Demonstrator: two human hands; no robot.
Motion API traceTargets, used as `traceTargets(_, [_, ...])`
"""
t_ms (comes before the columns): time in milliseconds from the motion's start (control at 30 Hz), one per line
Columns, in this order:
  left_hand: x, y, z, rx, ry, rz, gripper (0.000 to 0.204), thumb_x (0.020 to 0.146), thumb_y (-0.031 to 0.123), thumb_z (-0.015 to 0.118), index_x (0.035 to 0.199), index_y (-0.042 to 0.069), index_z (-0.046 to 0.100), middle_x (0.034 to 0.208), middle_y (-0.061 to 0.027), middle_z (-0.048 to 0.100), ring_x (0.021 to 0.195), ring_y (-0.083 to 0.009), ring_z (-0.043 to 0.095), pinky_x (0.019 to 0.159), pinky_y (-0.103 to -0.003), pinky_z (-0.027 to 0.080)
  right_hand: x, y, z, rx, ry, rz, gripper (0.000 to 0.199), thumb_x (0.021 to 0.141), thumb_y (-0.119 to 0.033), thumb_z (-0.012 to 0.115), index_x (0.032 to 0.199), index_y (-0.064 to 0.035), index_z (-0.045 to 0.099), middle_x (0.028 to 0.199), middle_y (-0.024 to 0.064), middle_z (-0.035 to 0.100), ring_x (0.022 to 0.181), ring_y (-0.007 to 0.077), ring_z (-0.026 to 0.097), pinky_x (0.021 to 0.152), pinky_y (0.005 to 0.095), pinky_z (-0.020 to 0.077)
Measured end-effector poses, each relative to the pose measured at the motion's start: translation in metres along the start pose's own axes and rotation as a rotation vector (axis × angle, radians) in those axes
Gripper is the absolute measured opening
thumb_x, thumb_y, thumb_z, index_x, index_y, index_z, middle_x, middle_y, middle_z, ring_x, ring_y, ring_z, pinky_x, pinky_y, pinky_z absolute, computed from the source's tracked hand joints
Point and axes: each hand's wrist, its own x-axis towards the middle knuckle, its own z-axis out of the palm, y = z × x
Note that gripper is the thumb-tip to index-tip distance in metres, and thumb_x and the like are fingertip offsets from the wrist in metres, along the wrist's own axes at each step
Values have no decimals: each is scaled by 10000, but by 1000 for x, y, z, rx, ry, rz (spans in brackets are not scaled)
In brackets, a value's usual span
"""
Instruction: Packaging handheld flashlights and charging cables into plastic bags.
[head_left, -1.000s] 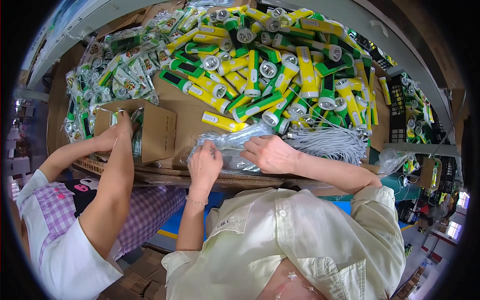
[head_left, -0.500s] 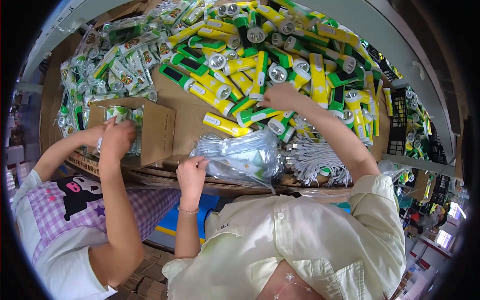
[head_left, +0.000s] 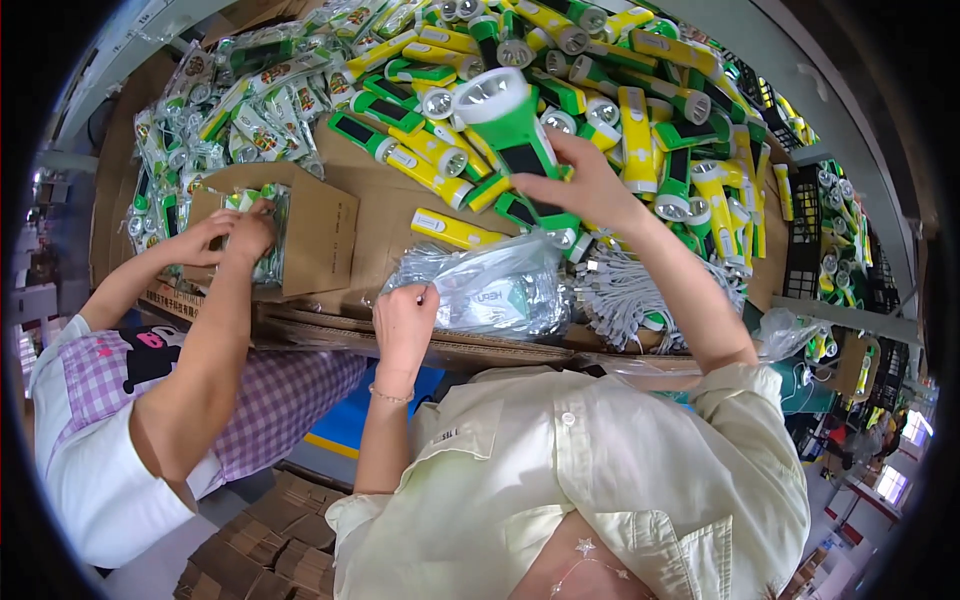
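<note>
My right hand (head_left: 590, 185) is closed around a green-and-white flashlight (head_left: 513, 125) with a dark panel on its side. It is raised above the pile, its lens end tilted up and to the left. Below it, my left hand (head_left: 405, 318) is closed at the left edge of a stack of clear plastic bags (head_left: 505, 305), fingertips pinching what looks like the top bag's edge. A loose yellow flashlight (head_left: 455, 229) lies just beyond the bags. To their right is a bundle of white charging cables (head_left: 632, 300).
Many green and yellow flashlights (head_left: 640, 130) cover the far side. Bagged ones (head_left: 265, 125) are heaped at far left. At left, a co-worker's hands (head_left: 235, 235) work in a cardboard box (head_left: 325, 230). A black crate (head_left: 805, 225) and grey shelf frame (head_left: 850, 320) border the right.
My right hand has lifted a flashlight out of the pile. My left hand has shifted slightly right and up along the bags. The co-worker's hands have moved slightly at the box.
</note>
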Motion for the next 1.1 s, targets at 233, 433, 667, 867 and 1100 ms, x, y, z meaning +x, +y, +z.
traceTargets(233, [-4,30,3,-265,-16,113,226,824,115,564,1007,26,661,728,-260,571,698,-407,595,577,-421,462,-70,51,69,78,-40,-431,423,687,-114,789,1059,-55,596,1053,95,636,989,221,603,877,340,470])
traceTargets(433, [-16,11,15,-342,-42,174,181,823,96,570,955,-2,647,709,-243,580,591,-274,603,572,-348,454,-84,55,66,-514,43,-455,494,643,-82,744,1107,-80,573,1032,116,632,957,277,615,808,366,503])
traceTargets(667, [-20,39,1,-252,47,197,213,890,157,583,971,-27,653,703,-131,651,627,-100,558,587,-282,454,-82,48,83,-1358,-259,-132,355,747,-166,627,1088,-72,591,875,76,670,768,256,667,572,392,507])
traceTargets(867, [-11,21,24,-237,86,206,194,870,159,578,965,17,671,732,-234,601,649,-363,621,581,-387,467,-87,50,58,-1194,-167,-159,231,716,-186,637,927,-95,652,805,70,651,729,227,659,549,370,504])
traceTargets(1100, [-10,21,29,-196,26,152,191,863,162,582,949,13,665,735,-235,601,692,-387,613,597,-398,473,-89,91,-67,-1597,210,200,57,688,-149,670,700,-100,644,681,82,632,625,246,645,510,370,490])
